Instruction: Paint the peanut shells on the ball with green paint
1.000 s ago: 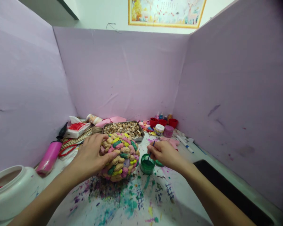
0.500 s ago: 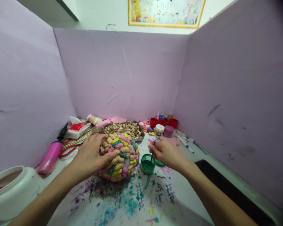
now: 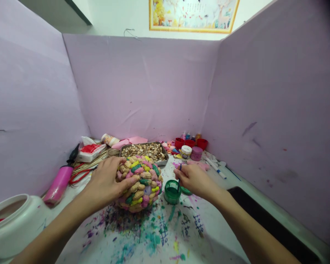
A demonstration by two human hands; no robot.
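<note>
A round ball covered in peanut shells (image 3: 140, 185), some painted pink, yellow, green and purple, rests on the paint-spattered white table (image 3: 143, 238). My left hand (image 3: 108, 179) lies on its left side, thumb and fingers spread and touching the shells. My right hand (image 3: 194, 178) pinches a thin dark blue brush (image 3: 179, 178). The brush's lower end is inside an open jar of green paint (image 3: 172, 192), just right of the ball. Part of a green lid (image 3: 186, 190) shows behind the jar, under my right hand.
Behind the ball is a metal tray (image 3: 165, 161) of shells. Red cups (image 3: 201, 143) and paint jars (image 3: 196, 153) stand back right. A pink pump (image 3: 59, 185) and white pot (image 3: 22, 223) are at left, a black object (image 3: 264, 220) at right.
The brush has shifted slightly to the right inside the green jar and stands a little more upright. My left hand and the ball have not visibly moved.
</note>
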